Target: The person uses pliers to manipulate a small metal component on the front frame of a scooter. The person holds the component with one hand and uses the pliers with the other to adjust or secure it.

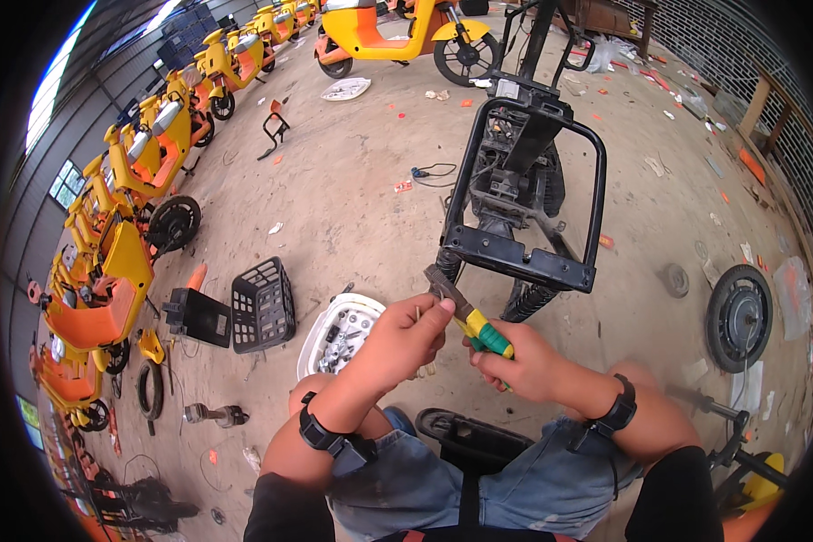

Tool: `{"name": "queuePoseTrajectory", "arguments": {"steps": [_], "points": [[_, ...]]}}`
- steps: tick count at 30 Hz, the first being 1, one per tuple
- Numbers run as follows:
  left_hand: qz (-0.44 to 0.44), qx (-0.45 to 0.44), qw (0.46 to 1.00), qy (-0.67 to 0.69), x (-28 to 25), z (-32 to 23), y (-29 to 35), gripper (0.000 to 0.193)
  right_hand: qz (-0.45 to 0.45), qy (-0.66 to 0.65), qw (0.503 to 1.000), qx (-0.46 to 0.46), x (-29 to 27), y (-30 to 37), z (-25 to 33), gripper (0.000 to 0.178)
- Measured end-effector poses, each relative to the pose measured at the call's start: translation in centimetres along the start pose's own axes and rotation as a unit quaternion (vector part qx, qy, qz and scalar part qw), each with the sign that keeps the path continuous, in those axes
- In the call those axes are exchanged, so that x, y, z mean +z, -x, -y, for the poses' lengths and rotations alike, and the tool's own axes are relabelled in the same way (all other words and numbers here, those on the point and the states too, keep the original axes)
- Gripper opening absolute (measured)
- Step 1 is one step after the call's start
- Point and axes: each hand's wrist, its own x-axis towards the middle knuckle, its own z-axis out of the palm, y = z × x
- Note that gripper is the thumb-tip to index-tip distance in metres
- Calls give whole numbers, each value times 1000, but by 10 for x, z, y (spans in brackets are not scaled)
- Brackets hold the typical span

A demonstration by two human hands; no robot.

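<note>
My right hand (526,361) is closed round the yellow and green handles of a pair of pliers (490,336). The dark jaws point up and to the left, toward my left hand. Thumb and fingers of my left hand (405,336) are pinched together right beside the jaws; a small thin piece seems to be between them, too small to make out. Just beyond both hands stands a stripped scooter frame (526,257) with a black tubular rack. A white tray (309,348) of loose metal parts sits on the floor by my left forearm.
Left of the tray lie a black plastic basket (262,305) and a black box (199,316). A wheel (738,318) rests on the floor at right. Yellow scooters (154,149) line the left side, and another yellow scooter (393,36) stands at the back. A black plastic part (474,438) lies between my legs.
</note>
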Motion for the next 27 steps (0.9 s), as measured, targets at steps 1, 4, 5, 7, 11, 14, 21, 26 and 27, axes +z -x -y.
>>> {"name": "queuePoseTrajectory", "arguments": {"steps": [1,4,5,7,11,14,21,26,27], "points": [[-3,0,1000,7,-1,-3,1,32,4,-4,1000,0,0,0,0,27],[-17,0,999,44,-4,-10,5,32,23,-8,1000,9,-3,0,4,27],[-22,5,999,38,-5,-11,5,31,25,-6,1000,14,-4,-1,5,27],[-32,15,999,24,-6,-13,7,31,28,-3,999,24,-5,-2,5,28],[-44,18,999,17,-3,-16,6,30,-2,-44,999,-3,-3,0,0,25],[-50,15,998,29,-5,-17,6,30,9,-52,999,-2,-6,0,0,25],[-21,-37,992,117,-18,-16,9,27,61,4,998,8,-17,1,2,29],[-1,-67,989,130,-21,-11,9,26,78,38,996,16,-25,4,1,31],[-1,-71,989,127,-21,-8,9,27,80,54,995,21,-26,3,0,31]]}}
